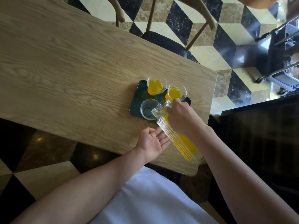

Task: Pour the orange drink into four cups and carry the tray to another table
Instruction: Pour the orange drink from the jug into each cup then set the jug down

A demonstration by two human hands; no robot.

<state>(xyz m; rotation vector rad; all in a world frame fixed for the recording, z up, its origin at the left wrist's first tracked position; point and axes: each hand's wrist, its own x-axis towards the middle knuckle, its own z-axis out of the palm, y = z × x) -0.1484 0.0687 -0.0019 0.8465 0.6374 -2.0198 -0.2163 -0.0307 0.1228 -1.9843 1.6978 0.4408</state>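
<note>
Two hands are showing over the near edge of a pale wood-grain worktop point(64, 65). Right hand point(181, 115) is clamped around the upper part of a ribbed clear glass carafe point(176, 139), fingers wrapping it just below the neck. Left hand point(152, 143) is lying open, palm up and fingers spread, holding nothing, its fingertips just beside the carafe's ribbed side; whether they are touching the glass cannot be told.

Carafe is tilting steeply, mouth pointing away from the person and base pointing back past the worktop's near edge. Orange drink point(186, 147) is sitting in its lower part, while the neck end is looking clear. Its mouth is hanging over the rim of an empty clear cup point(148, 109); no stream is visible.

Dark green tray point(137, 97) is resting on the worktop near its right end, carrying the cups. Empty cup is standing at the tray's near left. Filled far-left cup point(156, 85) is holding orange drink, as is the filled far-right cup point(176, 91), which is standing just beyond the right hand's knuckles. A fourth cup cannot be made out; the right hand and carafe are covering that corner of the tray.

Beyond the worktop, a wooden chair point(163, 38) with a dark seat is standing on a cube-patterned tile floor point(226, 16) of black, cream and tan.
</note>
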